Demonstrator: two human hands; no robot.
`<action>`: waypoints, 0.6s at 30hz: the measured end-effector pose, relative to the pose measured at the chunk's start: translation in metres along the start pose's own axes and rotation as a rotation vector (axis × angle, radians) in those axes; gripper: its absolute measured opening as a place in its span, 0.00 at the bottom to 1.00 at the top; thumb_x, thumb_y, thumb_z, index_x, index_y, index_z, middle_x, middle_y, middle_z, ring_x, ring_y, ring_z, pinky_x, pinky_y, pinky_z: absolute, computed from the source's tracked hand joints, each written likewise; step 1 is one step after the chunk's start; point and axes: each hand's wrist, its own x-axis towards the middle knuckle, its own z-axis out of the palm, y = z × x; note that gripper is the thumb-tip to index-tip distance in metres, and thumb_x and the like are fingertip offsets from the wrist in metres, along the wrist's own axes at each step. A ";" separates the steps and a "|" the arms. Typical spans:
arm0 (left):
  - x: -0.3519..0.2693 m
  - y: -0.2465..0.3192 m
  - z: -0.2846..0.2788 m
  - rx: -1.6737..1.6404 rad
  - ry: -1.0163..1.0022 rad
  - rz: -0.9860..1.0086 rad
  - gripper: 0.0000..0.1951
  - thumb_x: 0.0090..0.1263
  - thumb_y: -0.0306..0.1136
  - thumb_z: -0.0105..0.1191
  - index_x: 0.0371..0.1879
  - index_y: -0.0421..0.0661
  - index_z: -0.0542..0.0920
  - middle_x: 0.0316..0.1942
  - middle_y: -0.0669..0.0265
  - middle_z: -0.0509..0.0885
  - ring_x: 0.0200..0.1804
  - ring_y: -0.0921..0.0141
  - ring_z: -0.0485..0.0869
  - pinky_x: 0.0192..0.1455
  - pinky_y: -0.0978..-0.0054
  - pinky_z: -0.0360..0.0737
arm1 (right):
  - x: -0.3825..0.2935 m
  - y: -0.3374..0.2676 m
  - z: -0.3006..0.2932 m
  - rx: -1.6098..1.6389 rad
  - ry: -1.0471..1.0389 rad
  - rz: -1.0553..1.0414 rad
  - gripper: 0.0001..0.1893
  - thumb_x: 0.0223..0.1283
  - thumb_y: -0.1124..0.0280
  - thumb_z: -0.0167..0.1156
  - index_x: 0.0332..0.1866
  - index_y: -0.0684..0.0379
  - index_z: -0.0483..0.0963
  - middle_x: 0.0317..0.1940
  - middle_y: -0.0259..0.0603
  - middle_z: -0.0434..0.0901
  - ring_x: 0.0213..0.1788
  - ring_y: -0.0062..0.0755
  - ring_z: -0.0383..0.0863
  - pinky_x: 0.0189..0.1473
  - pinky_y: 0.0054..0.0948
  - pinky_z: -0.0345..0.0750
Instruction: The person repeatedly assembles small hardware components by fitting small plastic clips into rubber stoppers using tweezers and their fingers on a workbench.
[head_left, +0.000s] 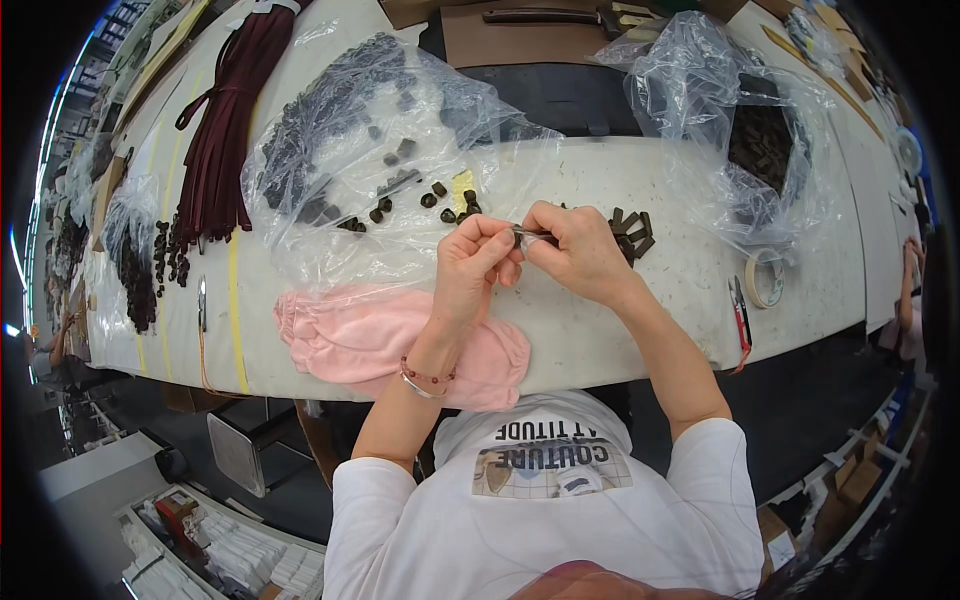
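My left hand (480, 259) pinches a small dark piece (517, 237) between thumb and fingertips. Touching the same spot, my right hand (576, 251) grips a thin dark item, mostly hidden by its fingers. Several short dark strips (634, 231) lie just right of my right hand. Small dark rolled loops (428, 200) are scattered beyond my left hand, near a piece of yellow tape (462, 187). A clear plastic bag (420, 97) with many dark pieces spreads behind them. Under my left forearm lies pink elasticated fabric (337, 330).
Another plastic bag (682, 97) holds dark strips at the right. Near the right edge are a masking tape roll (764, 279) and red-handled thread snips (741, 319). Metal tweezers (202, 300) and a bundle of maroon straps (225, 142) lie left. A hammer (547, 15) lies at the back.
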 end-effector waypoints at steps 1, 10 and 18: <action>-0.001 -0.003 0.002 0.146 0.001 0.100 0.03 0.64 0.24 0.49 0.34 0.38 0.73 0.23 0.63 0.79 0.19 0.78 0.73 0.23 0.82 0.70 | 0.000 0.003 0.003 -0.032 0.029 0.020 0.05 0.44 0.74 0.51 0.23 0.65 0.69 0.13 0.41 0.70 0.18 0.29 0.68 0.21 0.28 0.64; -0.007 -0.005 0.007 0.414 -0.061 0.286 0.08 0.63 0.22 0.49 0.41 0.34 0.72 0.29 0.66 0.78 0.24 0.81 0.73 0.25 0.87 0.71 | -0.004 0.004 -0.002 0.380 -0.045 0.150 0.06 0.43 0.74 0.49 0.19 0.66 0.67 0.11 0.33 0.64 0.16 0.19 0.61 0.19 0.24 0.59; -0.008 -0.008 0.013 0.566 -0.037 0.286 0.07 0.62 0.22 0.49 0.39 0.36 0.73 0.29 0.68 0.77 0.26 0.83 0.72 0.27 0.87 0.71 | -0.018 0.002 0.000 -0.081 0.081 -0.048 0.05 0.43 0.73 0.51 0.25 0.63 0.71 0.13 0.46 0.72 0.15 0.43 0.73 0.20 0.37 0.67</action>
